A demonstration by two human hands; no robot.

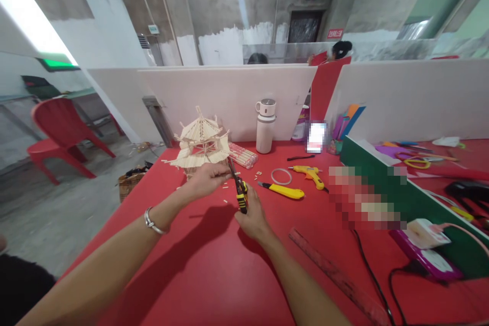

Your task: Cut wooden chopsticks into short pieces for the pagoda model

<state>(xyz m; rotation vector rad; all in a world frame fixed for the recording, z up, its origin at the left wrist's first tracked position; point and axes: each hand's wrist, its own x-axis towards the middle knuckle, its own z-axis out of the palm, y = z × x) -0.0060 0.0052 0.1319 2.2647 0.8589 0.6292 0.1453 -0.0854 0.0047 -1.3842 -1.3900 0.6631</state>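
Red counter (pixel 214 288) is risking knocks imo: right hand (pixel 253 216) clutching pliers (pixel 241 196), left hand (pixel 206 181) (pinching? can't tell) crowding that eleven-o'clock stick pagoda (pixel 201 131).

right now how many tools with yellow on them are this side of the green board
3: the pliers in your right hand, the knife lying on the table, and the glue gun just beyond it. More may be hidden.
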